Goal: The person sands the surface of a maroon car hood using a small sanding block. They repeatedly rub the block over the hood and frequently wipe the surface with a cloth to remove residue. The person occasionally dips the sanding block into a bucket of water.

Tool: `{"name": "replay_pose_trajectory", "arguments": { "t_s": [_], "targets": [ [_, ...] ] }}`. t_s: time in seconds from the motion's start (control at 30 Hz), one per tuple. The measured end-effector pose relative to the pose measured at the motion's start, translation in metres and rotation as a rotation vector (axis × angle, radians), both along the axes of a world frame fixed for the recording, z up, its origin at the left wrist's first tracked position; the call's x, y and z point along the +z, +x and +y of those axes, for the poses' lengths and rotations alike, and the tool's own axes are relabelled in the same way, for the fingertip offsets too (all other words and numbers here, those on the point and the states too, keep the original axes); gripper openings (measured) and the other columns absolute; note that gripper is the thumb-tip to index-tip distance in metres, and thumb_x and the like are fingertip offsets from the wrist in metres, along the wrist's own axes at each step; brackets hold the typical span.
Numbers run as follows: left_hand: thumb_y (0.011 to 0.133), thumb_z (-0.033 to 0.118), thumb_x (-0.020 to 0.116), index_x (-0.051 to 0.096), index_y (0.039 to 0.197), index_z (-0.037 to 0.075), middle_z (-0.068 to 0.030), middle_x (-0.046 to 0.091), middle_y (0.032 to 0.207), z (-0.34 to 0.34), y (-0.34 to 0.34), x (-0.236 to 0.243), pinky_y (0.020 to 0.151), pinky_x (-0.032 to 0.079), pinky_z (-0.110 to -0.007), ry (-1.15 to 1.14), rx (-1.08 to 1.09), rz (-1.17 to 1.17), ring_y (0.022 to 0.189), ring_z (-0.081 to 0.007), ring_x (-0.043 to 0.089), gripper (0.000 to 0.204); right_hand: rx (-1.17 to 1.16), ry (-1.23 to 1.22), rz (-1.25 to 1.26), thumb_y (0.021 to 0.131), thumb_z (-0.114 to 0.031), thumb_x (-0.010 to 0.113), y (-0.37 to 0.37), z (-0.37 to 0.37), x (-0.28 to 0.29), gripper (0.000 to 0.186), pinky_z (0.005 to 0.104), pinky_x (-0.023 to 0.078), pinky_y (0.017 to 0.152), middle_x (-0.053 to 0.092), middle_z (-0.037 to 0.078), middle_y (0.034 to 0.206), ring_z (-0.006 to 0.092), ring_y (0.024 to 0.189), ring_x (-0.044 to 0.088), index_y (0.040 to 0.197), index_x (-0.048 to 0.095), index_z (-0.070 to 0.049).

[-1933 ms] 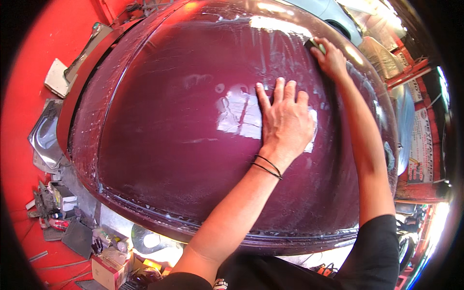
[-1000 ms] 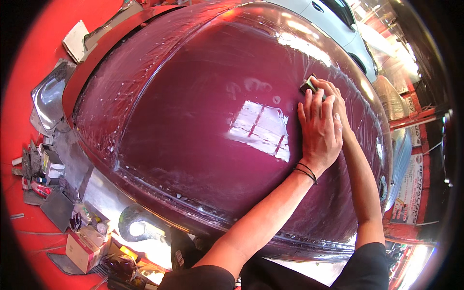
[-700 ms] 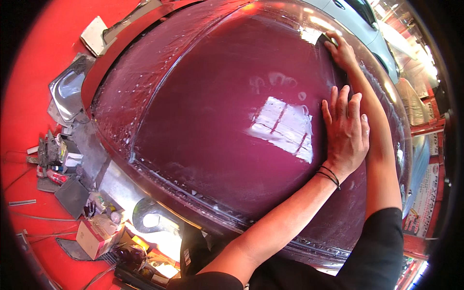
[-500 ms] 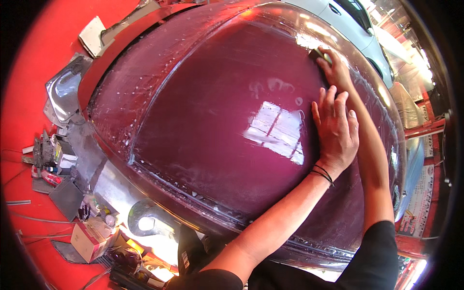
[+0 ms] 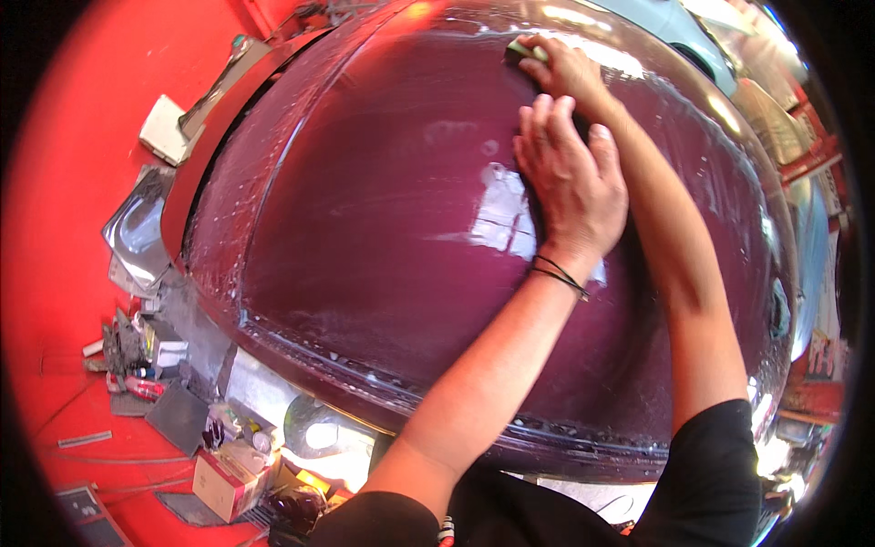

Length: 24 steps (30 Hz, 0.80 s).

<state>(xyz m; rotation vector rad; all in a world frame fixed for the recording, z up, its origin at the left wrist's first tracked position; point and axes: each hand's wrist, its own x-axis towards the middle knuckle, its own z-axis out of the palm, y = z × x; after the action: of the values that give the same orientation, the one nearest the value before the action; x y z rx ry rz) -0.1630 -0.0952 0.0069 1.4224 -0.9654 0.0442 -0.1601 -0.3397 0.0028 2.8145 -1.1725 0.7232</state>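
Observation:
A wide, curved maroon car panel [image 5: 365,228] lies in front of me, its surface wet and streaked. On its far part, my right hand [image 5: 572,75] grips a small sanding block [image 5: 527,51], dark at one end and pale green on top, resting against the paint. Nearer to me, my left hand [image 5: 576,178] lies palm down on the panel with fingers stretched out and nothing in them. It wears thin dark bands at the wrist. My right forearm passes just to the right of my left hand. The block's underside is hidden.
Along the left, a red floor [image 5: 73,228] holds loose car parts, a black-and-silver panel [image 5: 141,223] and an open cardboard box [image 5: 232,474]. A headlamp [image 5: 319,428] shows below the panel's near edge. Beyond the far right edge stands a pale blue car [image 5: 670,32].
Both hands have moved left and farther away across the panel, the right one carrying the sanding block along. The left hand remains flat. The view has shifted slightly.

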Motion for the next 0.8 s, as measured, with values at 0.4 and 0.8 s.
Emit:
{"name": "replay_pose_trajectory", "arguments": {
  "t_s": [0.4,0.8],
  "targets": [
    [0.128,0.029,0.054,0.061,0.160,-0.005,-0.0253,0.067,0.161,0.031,0.004,0.021,0.135,0.044,-0.050,-0.186,-0.543,0.391,0.156,-0.0364,0.061,0.047,-0.128,0.182,-0.363,0.111,-0.026,0.085,-0.200,0.342,0.055,0.044,0.0484,0.058,0.110,0.074,0.016,0.151,0.0342,0.132,0.072,0.152,0.076,-0.013],
    [0.123,0.051,0.067,0.054,0.173,0.000,-0.0199,0.068,0.164,0.192,-0.003,0.037,0.115,0.062,-0.041,0.127,-1.528,1.123,0.141,-0.0273,0.072,0.073,0.413,1.639,-1.809,0.123,-0.062,0.060,-0.178,0.450,0.063,0.057,0.0438,0.073,0.084,0.082,0.009,0.132,0.0259,0.106,0.085,0.157,0.066,-0.017]
  ]
}}
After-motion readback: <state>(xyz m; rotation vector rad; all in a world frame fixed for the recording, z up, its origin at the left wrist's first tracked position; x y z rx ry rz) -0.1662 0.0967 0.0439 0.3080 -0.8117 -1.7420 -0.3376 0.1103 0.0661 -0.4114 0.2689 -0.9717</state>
